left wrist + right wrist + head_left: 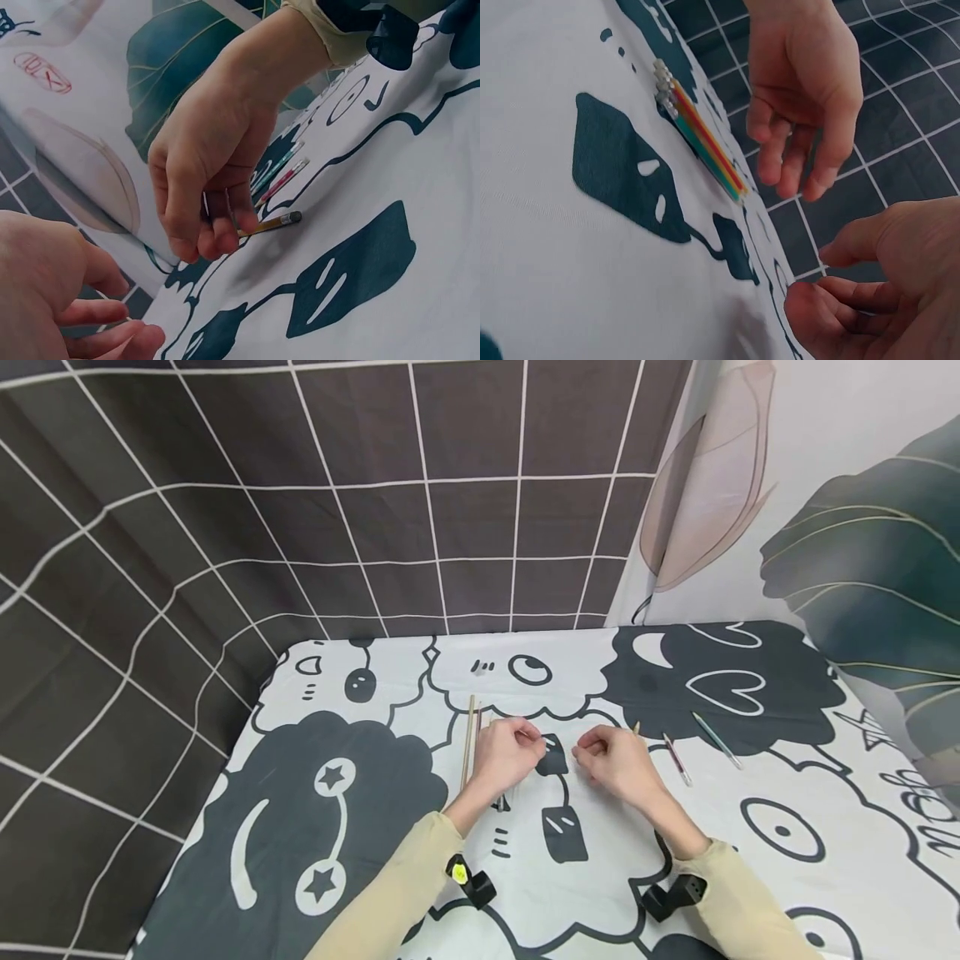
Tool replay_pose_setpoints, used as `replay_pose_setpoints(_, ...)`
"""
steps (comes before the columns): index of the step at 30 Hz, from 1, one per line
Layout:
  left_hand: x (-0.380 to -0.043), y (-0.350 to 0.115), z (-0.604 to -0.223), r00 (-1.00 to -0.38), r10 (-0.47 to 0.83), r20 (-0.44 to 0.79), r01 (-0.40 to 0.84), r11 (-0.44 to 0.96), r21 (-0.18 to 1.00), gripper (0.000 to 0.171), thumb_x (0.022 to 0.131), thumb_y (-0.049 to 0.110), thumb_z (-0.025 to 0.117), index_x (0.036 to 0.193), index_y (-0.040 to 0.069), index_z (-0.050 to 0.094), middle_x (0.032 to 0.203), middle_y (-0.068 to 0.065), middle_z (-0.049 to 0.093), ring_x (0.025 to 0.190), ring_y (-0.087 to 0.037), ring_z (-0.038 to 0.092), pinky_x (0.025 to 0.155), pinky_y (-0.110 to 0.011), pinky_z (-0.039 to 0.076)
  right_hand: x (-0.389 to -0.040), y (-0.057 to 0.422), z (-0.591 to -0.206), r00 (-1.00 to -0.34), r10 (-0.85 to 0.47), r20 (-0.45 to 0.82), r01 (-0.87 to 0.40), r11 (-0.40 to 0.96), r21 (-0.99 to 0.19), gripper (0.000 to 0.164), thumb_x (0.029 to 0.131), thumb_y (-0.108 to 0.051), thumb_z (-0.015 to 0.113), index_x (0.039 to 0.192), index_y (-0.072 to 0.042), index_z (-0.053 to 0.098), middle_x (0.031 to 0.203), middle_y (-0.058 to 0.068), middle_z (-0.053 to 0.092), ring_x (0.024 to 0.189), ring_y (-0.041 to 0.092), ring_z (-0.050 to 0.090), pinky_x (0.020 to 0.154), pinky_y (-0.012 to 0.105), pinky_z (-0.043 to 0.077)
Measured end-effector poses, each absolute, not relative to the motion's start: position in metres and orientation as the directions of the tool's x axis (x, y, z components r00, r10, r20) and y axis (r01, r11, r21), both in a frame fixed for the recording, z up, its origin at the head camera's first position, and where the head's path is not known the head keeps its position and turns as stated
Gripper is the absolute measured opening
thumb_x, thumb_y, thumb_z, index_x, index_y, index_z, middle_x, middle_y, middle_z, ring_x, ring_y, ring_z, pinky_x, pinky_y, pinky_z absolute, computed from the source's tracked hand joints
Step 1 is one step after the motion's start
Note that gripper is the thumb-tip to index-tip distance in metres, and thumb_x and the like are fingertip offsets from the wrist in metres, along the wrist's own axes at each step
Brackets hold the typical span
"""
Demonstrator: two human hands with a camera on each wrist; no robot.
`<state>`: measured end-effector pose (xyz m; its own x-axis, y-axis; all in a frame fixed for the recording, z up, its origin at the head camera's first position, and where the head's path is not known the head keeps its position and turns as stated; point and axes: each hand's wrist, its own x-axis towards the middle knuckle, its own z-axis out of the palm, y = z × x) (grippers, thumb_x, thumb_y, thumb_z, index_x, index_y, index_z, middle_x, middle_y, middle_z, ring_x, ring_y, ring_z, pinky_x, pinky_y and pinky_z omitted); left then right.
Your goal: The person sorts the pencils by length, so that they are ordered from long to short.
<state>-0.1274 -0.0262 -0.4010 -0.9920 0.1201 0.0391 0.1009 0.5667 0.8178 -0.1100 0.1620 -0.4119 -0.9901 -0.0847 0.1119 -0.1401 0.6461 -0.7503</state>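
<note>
My left hand (510, 750) hovers over the patterned cloth, fingers loosely bent and nothing visible in them. Facing it across a small gap is my right hand (621, 766), its thumb and fingertips apart in the right wrist view. Beside and partly behind the left hand lies a group of pencils (468, 739). In the right wrist view these pencils (701, 139) lie close together, yellow, red and teal, their eraser ends aligned. Beyond the right hand are a red pencil (677, 759), a teal pencil (717, 740) and a yellow pencil (271, 223), mostly hidden in the head view.
A white cloth (517, 893) with dark cartoon shapes covers the work surface. Behind and to the left hangs a dark curtain with a white grid (375, 527). A pale curtain with leaf prints (862, 568) stands at the right.
</note>
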Motion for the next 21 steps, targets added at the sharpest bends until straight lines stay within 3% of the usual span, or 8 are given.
replay_pose_setpoints(7,-0.122,-0.015,-0.406,-0.997,0.066,0.046,0.072,0.490,0.869,0.018,0.082,0.011,0.074,0.099,0.006,0.074,0.081,0.004,0.069,0.072,-0.008,0.068,0.068,-0.025,0.051,-0.101,0.189,-0.408,-0.982,-0.051,0.181,-0.165,0.697,-0.698,0.009,0.085,-0.005,0.071,0.091,0.002,0.070,0.078,0.005,0.069,0.067,0.017,0.063,0.059,0.027,0.048)
replay_pose_setpoints(13,-0.116,0.000,-0.412,-0.999,0.039,0.038,0.050,0.410,0.911,0.029,0.083,0.010,0.075,0.110,0.002,0.069,0.094,-0.007,0.070,0.077,-0.010,0.069,0.072,-0.026,0.052,-0.095,0.210,-0.407,-0.974,-0.018,0.227,-0.175,0.698,-0.694,0.008,0.085,-0.003,0.071,0.092,0.003,0.069,0.079,0.006,0.069,0.067,0.017,0.062,0.057,0.023,0.046)
replay_pose_setpoints(21,-0.114,0.015,-0.422,-0.998,0.062,0.027,0.047,0.359,0.932,0.021,0.084,0.007,0.075,0.103,0.001,0.071,0.080,0.001,0.066,0.058,-0.006,0.063,0.055,-0.022,0.051,-0.087,0.238,-0.408,-0.968,0.049,0.246,-0.132,0.732,-0.668,0.012,0.087,-0.007,0.071,0.095,0.002,0.070,0.080,0.005,0.068,0.068,0.014,0.059,0.055,0.023,0.044)
